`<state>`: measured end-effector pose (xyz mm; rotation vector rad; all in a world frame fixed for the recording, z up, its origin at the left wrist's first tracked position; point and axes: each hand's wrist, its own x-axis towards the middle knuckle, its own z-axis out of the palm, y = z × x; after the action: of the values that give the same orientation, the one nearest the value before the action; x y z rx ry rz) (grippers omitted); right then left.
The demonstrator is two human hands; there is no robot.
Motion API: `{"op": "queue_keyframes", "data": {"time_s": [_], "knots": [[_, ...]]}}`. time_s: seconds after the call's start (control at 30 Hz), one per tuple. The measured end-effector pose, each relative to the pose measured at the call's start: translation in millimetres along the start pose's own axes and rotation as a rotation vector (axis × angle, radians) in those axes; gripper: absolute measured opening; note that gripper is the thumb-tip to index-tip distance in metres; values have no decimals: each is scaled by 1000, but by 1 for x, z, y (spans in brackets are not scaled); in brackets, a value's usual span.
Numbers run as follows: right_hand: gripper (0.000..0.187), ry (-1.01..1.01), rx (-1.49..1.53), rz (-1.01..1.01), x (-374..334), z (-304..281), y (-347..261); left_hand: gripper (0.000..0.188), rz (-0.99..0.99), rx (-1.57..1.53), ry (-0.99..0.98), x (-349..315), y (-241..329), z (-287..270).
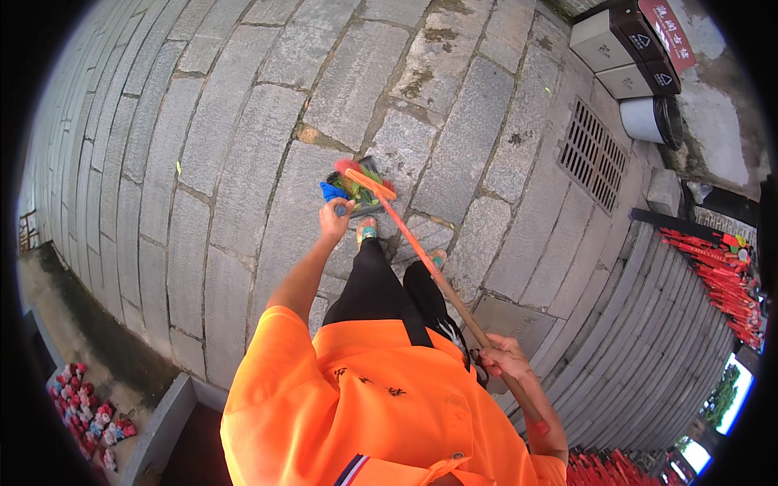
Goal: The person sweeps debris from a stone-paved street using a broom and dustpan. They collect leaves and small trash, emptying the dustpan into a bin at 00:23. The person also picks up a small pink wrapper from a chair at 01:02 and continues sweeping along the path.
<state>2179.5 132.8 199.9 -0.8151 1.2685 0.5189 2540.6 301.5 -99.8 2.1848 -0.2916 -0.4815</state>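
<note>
My left hand (335, 219) is closed around the dark handle end of a dustpan (369, 209), held low in front of my feet. Green leaves (348, 185) and a blue crumpled piece (331, 192) lie in the pan. With my right hand (504, 356) I grip the long wooden handle of a broom (413, 242), which slants up and left across my legs. Its orange head with red bristles rests over the dustpan, and the bristles look smeared by motion. The pan's far side is partly hidden behind the broom head.
Grey stone paving (267, 146) spreads all round. A drain grate (593, 155) lies at the right, near bins (620, 49) and a grey bucket (646, 118). Stone steps (640, 340) and red ribbons (713, 275) are at the right. Pink flowers (85, 413) stand at the lower left.
</note>
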Motion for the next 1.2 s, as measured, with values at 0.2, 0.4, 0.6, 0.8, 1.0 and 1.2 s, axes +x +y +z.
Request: {"op": "queue_keyframes", "data": {"time_s": [0.2, 0.4, 0.6, 0.8, 1.0, 1.2], "knots": [[17, 137, 360, -7, -44, -4, 55, 21, 35, 79, -121, 7, 10, 0], [26, 306, 624, -98, -53, -13, 110, 23, 200, 55, -294, 0, 46, 21], [32, 381, 746, -107, -50, -36, 151, 19, 315, 34, -491, -23, 73, 80], [31, 348, 601, -59, -2, -44, 187, 19, 402, 65, -508, -69, 82, 142], [39, -16, 972, -81, -66, -72, 192, 21, 338, 93, -536, -81, 98, 184], [37, 57, 1034, -168, -97, -122, 201, 19, 323, 140, -469, -74, 129, 207]]}}
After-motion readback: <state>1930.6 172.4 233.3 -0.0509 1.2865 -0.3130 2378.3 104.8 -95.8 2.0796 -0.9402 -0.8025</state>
